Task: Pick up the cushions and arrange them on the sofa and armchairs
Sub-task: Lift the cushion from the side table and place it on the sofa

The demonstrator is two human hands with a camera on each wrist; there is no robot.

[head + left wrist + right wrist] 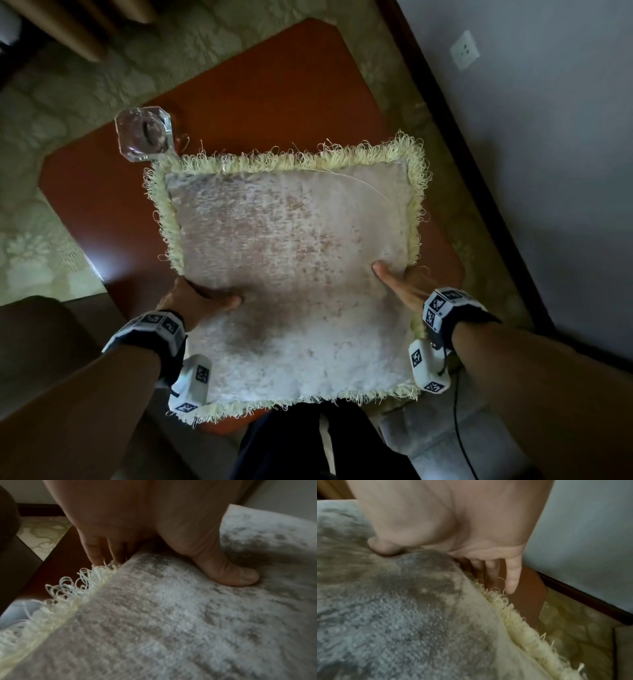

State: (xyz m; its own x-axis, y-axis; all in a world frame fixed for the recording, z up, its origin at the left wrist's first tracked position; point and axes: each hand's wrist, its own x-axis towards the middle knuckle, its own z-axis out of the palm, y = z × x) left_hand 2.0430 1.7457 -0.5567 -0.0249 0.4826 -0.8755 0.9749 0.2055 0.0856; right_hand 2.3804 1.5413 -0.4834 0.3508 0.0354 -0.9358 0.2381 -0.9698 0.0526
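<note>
A square pale grey-beige velvet cushion [291,274] with a cream looped fringe is held flat in front of me over a reddish-brown side table [257,102]. My left hand [195,301] grips its left edge, thumb pressed on top and fingers under the fringe. My right hand [400,284] grips the right edge the same way. In the left wrist view the thumb [228,572] dents the cushion [171,628]. In the right wrist view the thumb sinks into the cushion [402,615] while the fingers [511,578] reach down past the fringe.
A clear glass ashtray [144,137] stands on the table just beyond the cushion's far left corner. Patterned green carpet [44,113] surrounds the table. A white wall with a socket [464,49] and dark skirting runs on the right. Upholstered seat parts [41,342] flank my arms.
</note>
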